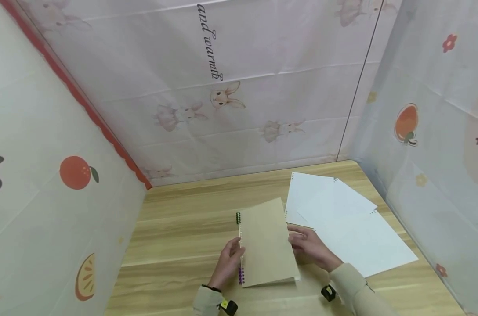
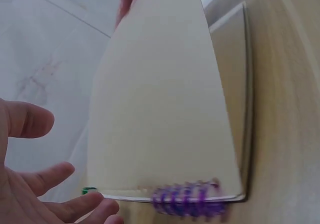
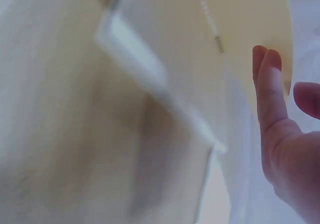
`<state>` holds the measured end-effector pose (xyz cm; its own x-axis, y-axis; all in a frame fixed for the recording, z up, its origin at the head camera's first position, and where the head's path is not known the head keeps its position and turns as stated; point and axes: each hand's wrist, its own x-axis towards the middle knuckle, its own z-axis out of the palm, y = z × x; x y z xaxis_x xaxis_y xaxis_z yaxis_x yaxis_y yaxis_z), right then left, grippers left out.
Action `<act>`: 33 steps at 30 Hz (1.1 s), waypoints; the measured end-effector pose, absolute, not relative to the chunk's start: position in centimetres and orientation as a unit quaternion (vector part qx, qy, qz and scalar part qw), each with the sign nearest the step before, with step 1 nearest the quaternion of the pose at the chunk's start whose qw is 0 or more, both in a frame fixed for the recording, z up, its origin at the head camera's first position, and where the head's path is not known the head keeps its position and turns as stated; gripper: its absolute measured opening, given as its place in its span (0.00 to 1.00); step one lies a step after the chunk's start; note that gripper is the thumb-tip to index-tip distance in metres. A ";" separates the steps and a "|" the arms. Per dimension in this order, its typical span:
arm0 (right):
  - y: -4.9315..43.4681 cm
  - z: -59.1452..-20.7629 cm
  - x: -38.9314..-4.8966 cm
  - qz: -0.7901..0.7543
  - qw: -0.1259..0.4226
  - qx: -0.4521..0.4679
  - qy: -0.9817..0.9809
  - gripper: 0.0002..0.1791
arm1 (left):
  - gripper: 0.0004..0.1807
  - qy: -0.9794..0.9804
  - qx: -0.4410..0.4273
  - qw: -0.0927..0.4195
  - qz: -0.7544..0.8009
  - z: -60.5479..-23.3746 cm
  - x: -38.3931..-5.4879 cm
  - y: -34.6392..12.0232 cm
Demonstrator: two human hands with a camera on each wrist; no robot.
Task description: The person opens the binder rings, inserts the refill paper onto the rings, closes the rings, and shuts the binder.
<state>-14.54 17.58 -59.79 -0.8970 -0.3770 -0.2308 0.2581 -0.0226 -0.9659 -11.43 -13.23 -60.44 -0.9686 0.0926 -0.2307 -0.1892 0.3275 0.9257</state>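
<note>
A notebook with a plain beige cover lies on the table in the head view. Its left edge carries a green coil near the top and a purple coil near the bottom. The cover stands raised along its right side, leaving a gap above the pages below. My left hand is beside the bound edge, its fingers extended and the thumb apart in the left wrist view. At the raised side, my right hand has straight fingers against the cover, thumb away from them.
Several loose white sheets with punched holes overlap on the right of the wooden table. Printed cloth walls enclose the table at the back and sides. Each wrist wears a strap with a small black device.
</note>
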 end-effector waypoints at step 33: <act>6.7 -52.2 -13.3 -0.616 0.184 -0.231 0.731 0.24 | 0.42 0.846 0.038 0.023 0.532 -51.9 -11.0 -10.9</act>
<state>-13.28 6.73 -52.24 -0.8253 -0.5644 0.0149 -0.1103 0.1353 -0.9846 -10.98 -10.90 -51.90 -0.9960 0.0893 0.0020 0.0404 0.4309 0.9015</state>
